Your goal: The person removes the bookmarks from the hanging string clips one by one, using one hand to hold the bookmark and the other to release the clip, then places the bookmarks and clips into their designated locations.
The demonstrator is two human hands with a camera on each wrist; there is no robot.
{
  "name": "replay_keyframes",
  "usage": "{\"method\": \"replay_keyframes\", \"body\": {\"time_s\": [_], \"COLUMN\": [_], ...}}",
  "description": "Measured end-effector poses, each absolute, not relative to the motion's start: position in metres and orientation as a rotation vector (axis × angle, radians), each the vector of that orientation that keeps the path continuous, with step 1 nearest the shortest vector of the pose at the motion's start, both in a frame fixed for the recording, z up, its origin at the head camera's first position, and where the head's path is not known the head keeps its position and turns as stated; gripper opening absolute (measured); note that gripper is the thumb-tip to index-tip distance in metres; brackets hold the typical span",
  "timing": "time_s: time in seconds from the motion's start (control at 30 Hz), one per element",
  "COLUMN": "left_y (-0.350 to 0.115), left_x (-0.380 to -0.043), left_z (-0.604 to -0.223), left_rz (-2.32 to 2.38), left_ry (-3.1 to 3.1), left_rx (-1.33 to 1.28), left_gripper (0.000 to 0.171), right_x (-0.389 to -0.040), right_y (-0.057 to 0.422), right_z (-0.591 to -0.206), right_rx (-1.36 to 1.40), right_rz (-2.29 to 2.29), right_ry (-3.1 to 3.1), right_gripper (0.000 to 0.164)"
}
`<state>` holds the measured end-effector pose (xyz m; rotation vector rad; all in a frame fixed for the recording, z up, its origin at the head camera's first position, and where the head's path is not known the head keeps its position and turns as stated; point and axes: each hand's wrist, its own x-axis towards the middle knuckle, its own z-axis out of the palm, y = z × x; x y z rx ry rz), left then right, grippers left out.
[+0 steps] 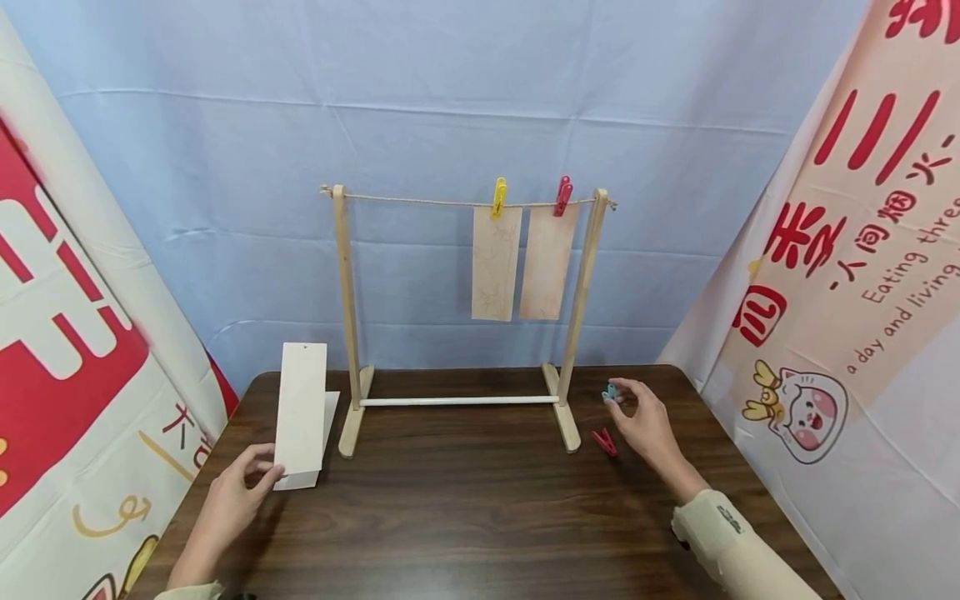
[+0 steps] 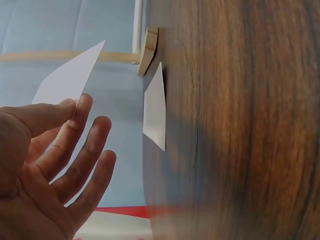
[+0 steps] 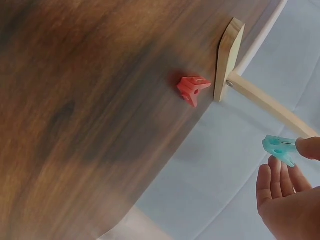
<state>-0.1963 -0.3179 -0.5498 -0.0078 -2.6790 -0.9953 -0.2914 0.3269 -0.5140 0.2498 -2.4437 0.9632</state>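
Observation:
My left hand pinches a blank cream paper card by its lower left corner, thumb against fingers; the card has a small hole near its top. Behind it, a second card lies on the table. On the right, my right hand holds a light blue clothespin between thumb and fingers, raised off the table. A red clothespin lies on the table near that hand. Two patterned cards hang from the rack's string, one under a yellow clothespin, the other under a red clothespin.
A wooden rack with a string across its top and a white bar low down stands at the back of the dark wooden table. A blue cloth hangs behind, with printed banners on both sides.

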Motion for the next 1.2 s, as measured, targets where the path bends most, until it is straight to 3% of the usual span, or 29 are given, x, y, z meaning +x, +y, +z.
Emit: {"method": "replay_keyframes", "body": {"time_s": [1.2], "left_y": [-0.337], "left_x": [-0.195], "left_z": [-0.557], "left_rz": [-1.040], "left_ry": [-2.875], "left_rx": [0.073], "left_gripper": [0.043], "right_x": [-0.292], "right_y": [0.346], "right_z": [-0.536], "right_rx": [0.144], "right_rz": [0.894], "right_ry": [-2.694], "right_gripper": [0.033]}}
